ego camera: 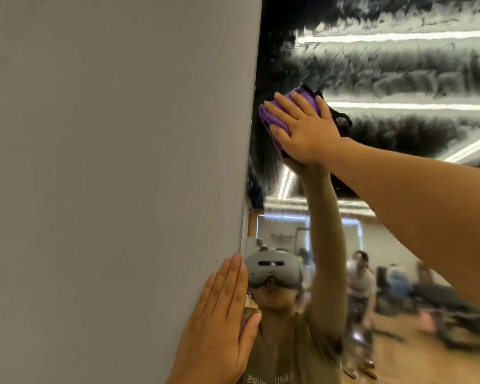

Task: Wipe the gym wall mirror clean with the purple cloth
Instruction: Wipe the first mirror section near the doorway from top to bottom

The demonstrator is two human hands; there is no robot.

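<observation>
- Cloth: the purple cloth [299, 106] lies bunched flat against the mirror [399, 79], close to the mirror's left edge, high up.
- Right hand [302, 128] presses the cloth onto the glass with its palm; its fingers [277, 109] are straight and spread over the purple folds, not curled round them.
- Wet, streaky smears cover the mirror above and to the right of the cloth; below the cloth the glass reflects a person wearing a grey headset [272, 268] and a blurred gym floor.
- Left hand [219, 314] rests flat on the grey wall [108, 162] just left of the mirror's edge, well below the cloth, fingers straight and together, holding nothing.
</observation>
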